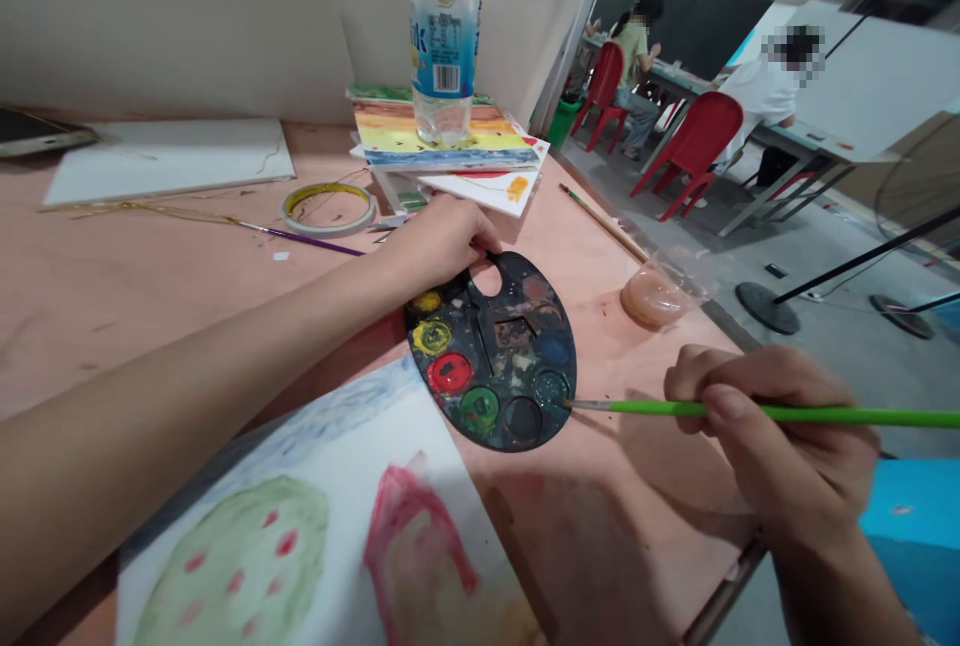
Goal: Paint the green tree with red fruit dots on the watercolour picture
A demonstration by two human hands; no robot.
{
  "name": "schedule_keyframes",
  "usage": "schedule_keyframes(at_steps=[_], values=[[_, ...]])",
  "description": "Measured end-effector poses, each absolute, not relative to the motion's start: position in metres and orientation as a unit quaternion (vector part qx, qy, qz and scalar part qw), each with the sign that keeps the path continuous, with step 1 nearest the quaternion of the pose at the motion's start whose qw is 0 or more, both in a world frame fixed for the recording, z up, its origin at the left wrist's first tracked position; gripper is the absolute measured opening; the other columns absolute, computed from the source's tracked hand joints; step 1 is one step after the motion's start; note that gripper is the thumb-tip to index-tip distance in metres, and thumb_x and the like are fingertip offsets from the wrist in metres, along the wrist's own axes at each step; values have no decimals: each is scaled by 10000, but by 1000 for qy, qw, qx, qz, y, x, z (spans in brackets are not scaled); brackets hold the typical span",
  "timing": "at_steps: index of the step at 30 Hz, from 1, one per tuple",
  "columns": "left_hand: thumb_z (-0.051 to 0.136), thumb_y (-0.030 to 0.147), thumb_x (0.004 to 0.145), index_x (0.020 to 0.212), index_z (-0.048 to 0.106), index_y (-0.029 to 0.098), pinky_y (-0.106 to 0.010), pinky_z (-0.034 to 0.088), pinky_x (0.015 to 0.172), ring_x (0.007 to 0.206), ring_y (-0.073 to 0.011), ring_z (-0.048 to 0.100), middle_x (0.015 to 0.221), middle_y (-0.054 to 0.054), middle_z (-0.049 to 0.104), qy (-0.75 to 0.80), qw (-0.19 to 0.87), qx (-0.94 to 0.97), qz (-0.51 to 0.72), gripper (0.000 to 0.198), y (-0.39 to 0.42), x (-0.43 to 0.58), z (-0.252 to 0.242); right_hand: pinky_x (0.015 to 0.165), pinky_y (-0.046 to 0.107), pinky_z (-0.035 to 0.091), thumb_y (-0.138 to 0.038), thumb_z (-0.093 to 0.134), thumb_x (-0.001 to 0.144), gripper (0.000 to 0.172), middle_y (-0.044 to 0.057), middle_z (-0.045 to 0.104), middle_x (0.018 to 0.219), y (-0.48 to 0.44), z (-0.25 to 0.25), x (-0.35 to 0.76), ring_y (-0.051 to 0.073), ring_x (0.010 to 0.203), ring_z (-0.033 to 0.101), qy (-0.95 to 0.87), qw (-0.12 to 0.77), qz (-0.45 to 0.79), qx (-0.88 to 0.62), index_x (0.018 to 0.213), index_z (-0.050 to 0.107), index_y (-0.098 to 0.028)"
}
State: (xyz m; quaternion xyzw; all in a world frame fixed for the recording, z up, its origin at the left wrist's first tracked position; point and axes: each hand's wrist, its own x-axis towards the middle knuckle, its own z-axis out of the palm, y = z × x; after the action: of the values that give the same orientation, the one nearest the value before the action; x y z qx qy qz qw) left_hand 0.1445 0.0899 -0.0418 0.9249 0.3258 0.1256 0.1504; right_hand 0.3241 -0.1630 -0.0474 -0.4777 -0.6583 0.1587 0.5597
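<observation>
My left hand grips the top edge of a black oval paint palette by its thumb hole. Wells of yellow, red, green and dark paint line the palette. Between the fingers of my right hand is a green paintbrush, its tip at the palette's right edge, beside a dark well. Below the palette lies a painting with a pale green round shape with red spots and a red arched outline. My left forearm passes over its upper left part.
A bottle stands on stacked paintings at the back. Nearby are a tape roll, a purple brush, a white board, a plastic cup and a wooden brush. Two people sit at tables beyond, near red chairs.
</observation>
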Motion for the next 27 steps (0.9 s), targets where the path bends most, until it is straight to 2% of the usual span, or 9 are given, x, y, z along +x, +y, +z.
schedule_keyframes(at_steps=[8,14,21,23,27], values=[[654,53,789,987,807,196,-304,515,847,873,-207,708,926,-59,791,323,146,926,128,288,90,145,-40,585,330,453,-95,583,934,146,-15,547,669,-164,-49,325,150,618,565,-653,561,139,-488,851,626,-208],[644,35,776,989,803,155,-289,507,801,863,-209,708,926,-79,786,338,163,920,114,292,84,145,-34,577,324,452,-100,574,947,146,-14,553,670,-163,-47,323,144,623,568,-670,553,144,-474,849,619,-198],[638,47,772,975,804,151,-290,497,776,879,-217,711,914,-85,786,306,159,929,134,282,96,148,-46,597,329,470,-123,599,924,127,-15,564,660,-161,-50,329,153,622,585,-662,569,127,-472,827,629,-200],[627,44,767,979,802,153,-288,502,768,876,-215,710,922,-84,787,304,158,929,138,296,99,148,-48,588,326,468,-132,610,917,111,-11,579,686,-161,-50,330,157,634,590,-658,549,132,-498,840,634,-209],[637,72,769,946,809,175,-300,517,773,811,-204,703,854,-69,782,305,166,927,139,267,98,147,-46,569,321,448,-131,588,934,126,-16,564,690,-162,-50,327,148,611,564,-657,544,150,-499,858,619,-226]])
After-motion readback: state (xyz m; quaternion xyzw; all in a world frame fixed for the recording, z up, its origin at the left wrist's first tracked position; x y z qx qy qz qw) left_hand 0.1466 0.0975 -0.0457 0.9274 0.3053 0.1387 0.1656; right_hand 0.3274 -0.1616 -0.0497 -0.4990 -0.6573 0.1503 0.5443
